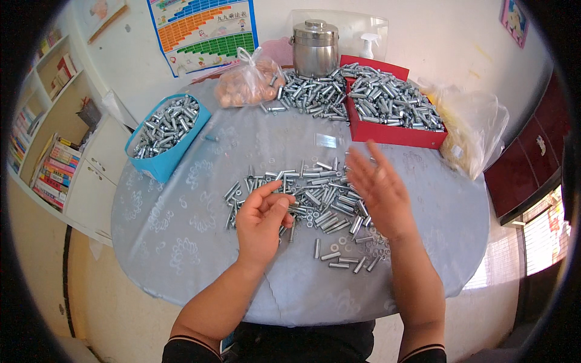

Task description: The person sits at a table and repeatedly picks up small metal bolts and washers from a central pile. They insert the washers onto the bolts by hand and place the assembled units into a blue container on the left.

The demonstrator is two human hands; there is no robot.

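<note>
My left hand (261, 222) is over the near-left side of a loose pile of metal anchor bolts and sleeves (324, 190). Its thumb and fingers are drawn together; what they hold, if anything, is hard to make out. A metal bolt (292, 231) shows just past its fingertips, and I cannot tell whether it is held. My right hand (382, 196) is raised over the pile's right side, fingers stretched and apart, with nothing in it. Small nuts (310, 216) lie among the pieces, and flat washers (376, 245) are scattered below my right hand.
A blue box (158, 166) of bolts stands at left; a red box (396, 137) heaped with them is at far right, beside another loose heap (311, 94). Behind are a bag of round brown things (245, 85), a steel pot (316, 51) and a clear plastic bag (475, 130).
</note>
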